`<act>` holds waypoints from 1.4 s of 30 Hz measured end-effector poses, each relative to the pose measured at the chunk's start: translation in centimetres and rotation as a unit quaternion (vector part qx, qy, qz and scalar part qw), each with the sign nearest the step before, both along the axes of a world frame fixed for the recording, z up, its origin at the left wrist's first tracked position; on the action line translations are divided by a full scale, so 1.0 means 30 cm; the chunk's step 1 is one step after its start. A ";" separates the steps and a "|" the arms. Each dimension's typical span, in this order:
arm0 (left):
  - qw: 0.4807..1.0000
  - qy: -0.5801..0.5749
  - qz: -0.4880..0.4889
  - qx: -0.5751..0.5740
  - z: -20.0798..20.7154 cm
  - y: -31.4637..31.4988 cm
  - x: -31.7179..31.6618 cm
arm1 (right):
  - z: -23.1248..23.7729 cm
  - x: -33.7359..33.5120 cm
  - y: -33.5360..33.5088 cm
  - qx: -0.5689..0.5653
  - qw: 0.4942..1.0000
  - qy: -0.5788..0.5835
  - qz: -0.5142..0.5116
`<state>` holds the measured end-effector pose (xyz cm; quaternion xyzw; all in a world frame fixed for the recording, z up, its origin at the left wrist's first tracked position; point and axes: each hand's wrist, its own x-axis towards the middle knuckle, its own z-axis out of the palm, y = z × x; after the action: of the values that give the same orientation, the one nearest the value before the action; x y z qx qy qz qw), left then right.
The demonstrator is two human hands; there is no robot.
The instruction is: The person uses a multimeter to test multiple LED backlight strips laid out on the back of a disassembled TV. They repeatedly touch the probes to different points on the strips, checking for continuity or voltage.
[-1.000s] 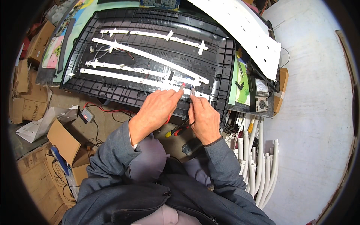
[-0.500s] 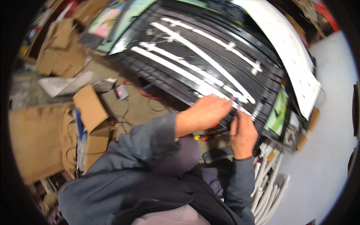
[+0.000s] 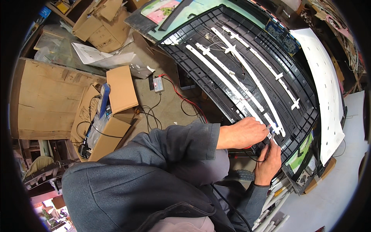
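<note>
Both my hands meet at the near right end of white LED strips (image 3: 236,98) that lie in a black ribbed TV back panel (image 3: 266,71). My left hand (image 3: 245,133) is closed, its fingertips pinching a small grey-tipped piece too small to name. Just below it, my right hand (image 3: 269,162) pinches a thin grey tip, apparently a test probe, against the strip end. A dark lead loops beside the right fingers, and a bit of red lead shows under the left hand. Their contact points are partly hidden by fingers.
A small grey box (image 3: 158,84) with red and black leads lies on the floor at left. Beside it stands an open carton (image 3: 121,91). A white perforated sheet (image 3: 322,92) leans at right. White tubes (image 3: 276,205) lie near my right sleeve.
My view has turned, so the panel and floor items sit farther right and lower. Both hands stay together at the strips' near end, the fingertips still close to each other.
</note>
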<state>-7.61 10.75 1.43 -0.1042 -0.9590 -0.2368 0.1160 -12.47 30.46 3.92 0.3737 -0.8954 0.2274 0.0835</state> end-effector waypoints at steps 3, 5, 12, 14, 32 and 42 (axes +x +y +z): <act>1.000 0.011 0.000 0.001 0.004 -0.005 0.004 | -0.002 0.000 0.000 0.002 1.000 0.004 0.001; 1.000 0.007 0.000 0.005 0.008 -0.005 0.008 | -0.001 0.004 -0.001 0.004 1.000 0.001 -0.003; 0.999 0.023 -0.004 0.040 0.001 0.002 0.008 | -0.005 0.004 0.015 0.005 1.000 -0.003 -0.011; 0.999 -0.019 -0.012 0.039 0.016 -0.011 0.016 | -0.016 0.002 0.013 0.006 1.000 0.006 -0.004; 0.995 0.054 0.030 0.077 0.069 -0.039 0.066 | 0.026 0.016 -0.037 -0.101 0.994 0.030 -0.019; 0.949 0.216 0.201 0.115 0.042 -0.200 0.231 | -0.024 0.064 -0.253 -0.185 0.974 0.079 0.108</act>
<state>-0.67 4.73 2.70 0.0565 -0.8784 -0.2886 0.3767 -10.56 22.88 3.21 0.4635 -0.7826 0.3664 0.1962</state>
